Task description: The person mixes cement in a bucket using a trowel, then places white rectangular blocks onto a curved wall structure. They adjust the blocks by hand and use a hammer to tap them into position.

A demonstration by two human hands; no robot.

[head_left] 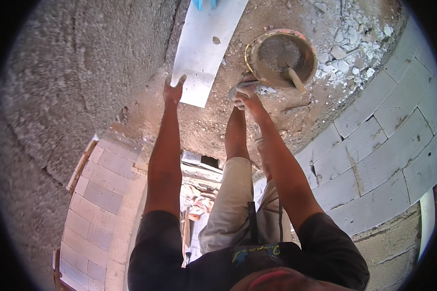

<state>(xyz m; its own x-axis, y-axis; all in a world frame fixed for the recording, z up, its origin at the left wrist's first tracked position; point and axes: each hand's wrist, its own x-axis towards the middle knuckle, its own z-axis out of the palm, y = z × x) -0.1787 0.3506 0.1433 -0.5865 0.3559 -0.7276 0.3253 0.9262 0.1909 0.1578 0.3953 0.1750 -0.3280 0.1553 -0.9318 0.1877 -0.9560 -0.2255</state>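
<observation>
A long pale flat panel [195, 58] stretches away from me, with a dark spot on its upper part. At its near left corner is my left hand [173, 92], thumb over the face and fingers at the edge, closed on it. My right hand [247, 101] is closed in front of my foot [249, 80]; what it holds, if anything, is hidden. A grey edge [232, 92] shows beside that hand, too little to name. Just beyond to the right stands a round bucket [249, 58] with wet grey mortar [272, 52]. A tool with a wooden handle [296, 80] rests in it.
A rough grey wall [92, 58] rises on the left. Grey block walls stand at the right [374, 140] and lower left [99, 199]. White rubble [347, 56] litters the dirt ground beside the bucket. Something blue [205, 4] touches the panel's far end.
</observation>
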